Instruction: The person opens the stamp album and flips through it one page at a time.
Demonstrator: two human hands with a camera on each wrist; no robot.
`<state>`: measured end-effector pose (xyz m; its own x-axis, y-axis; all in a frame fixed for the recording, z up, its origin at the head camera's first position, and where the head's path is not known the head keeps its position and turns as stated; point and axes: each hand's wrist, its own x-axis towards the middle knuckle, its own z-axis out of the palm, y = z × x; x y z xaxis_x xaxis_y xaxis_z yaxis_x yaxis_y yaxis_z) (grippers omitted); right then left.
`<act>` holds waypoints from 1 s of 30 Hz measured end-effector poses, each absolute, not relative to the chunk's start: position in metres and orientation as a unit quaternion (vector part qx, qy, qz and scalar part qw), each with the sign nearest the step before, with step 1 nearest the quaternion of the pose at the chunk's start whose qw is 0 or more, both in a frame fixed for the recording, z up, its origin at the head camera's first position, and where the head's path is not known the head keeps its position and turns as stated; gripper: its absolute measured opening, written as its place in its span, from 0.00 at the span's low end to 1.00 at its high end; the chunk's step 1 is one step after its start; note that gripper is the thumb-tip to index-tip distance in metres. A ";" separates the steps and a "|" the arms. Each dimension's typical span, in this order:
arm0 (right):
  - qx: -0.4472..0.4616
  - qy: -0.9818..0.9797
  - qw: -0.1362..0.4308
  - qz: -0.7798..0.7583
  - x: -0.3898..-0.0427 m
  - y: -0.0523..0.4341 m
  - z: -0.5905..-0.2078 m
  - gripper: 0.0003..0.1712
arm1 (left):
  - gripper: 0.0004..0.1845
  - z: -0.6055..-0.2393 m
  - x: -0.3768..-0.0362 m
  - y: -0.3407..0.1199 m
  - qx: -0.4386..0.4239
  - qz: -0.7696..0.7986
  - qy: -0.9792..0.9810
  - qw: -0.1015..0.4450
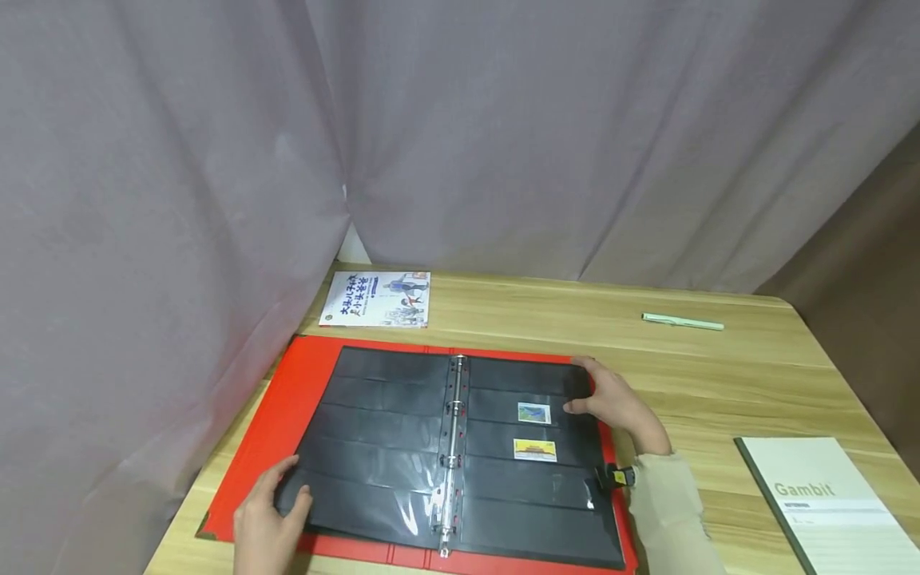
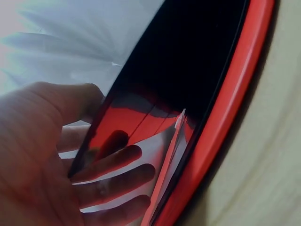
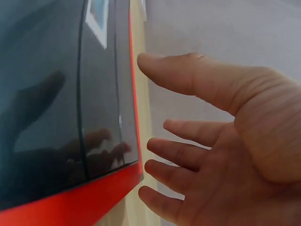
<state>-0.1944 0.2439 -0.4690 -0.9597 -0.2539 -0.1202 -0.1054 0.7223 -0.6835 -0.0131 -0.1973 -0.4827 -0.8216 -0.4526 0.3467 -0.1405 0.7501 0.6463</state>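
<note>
A red ring-binder stamp album (image 1: pixel 273 415) lies open on the table, with black pocket pages on both sides of its metal rings (image 1: pixel 451 447). Two stamps, a blue-green one (image 1: pixel 534 413) and a yellow one (image 1: pixel 535 450), sit in the right page (image 1: pixel 532 531). At the left page's (image 1: pixel 381 447) lower outer corner is my left hand (image 1: pixel 267 515); in the left wrist view its fingers (image 2: pixel 113 188) spread under the raised page edge, thumb on the other side. My right hand (image 1: pixel 618 403) hovers by the right page's upper outer corner, fingers (image 3: pixel 176 153) loosely extended and holding nothing.
A white illustrated booklet (image 1: pixel 377 299) lies behind the album at left. The pale green pen (image 1: pixel 683 322) is at the back right, and a Gambit notebook (image 1: pixel 826 495) at the front right. Grey curtain (image 1: pixel 503 144) hangs behind the table.
</note>
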 end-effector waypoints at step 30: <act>-0.108 0.932 0.153 -0.310 -0.195 0.237 -0.479 0.62 | 0.24 -0.475 -0.010 -0.199 0.139 -0.293 -0.943 0.069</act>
<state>-0.1949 0.2372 -0.4787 -0.9298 -0.2963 -0.2184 -0.1062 0.7840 -0.6116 -0.0100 -0.1990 -0.4748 -0.9516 -0.3035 0.0489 -0.2222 0.7890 0.5728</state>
